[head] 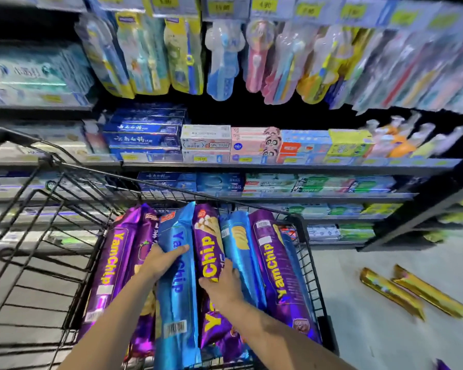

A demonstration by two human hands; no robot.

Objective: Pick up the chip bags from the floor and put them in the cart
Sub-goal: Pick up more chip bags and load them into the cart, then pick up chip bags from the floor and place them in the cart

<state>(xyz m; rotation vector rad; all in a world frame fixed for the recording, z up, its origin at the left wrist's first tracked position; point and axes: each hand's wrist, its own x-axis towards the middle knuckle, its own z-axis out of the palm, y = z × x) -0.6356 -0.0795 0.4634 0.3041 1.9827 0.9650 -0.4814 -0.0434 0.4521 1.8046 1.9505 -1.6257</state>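
A black wire cart (312, 265) holds several long purple and blue "YamChip" bags standing side by side. My left hand (162, 259) grips the left edge of a blue bag (178, 303) in the middle of the cart. A purple bag (209, 252) beside it sits under my right hand (222, 284), whose fingers curl over the bag's right side. Two gold chip bags (390, 292) (430, 295) lie on the grey floor to the right of the cart. A purple bag corner (441, 365) shows at the bottom right edge.
Store shelves (251, 165) with toothpaste boxes run behind the cart, and toothbrush packs (219, 62) hang above. A dark shelf end (412, 217) stands on the right. Grey floor (372, 329) lies open to the right of the cart.
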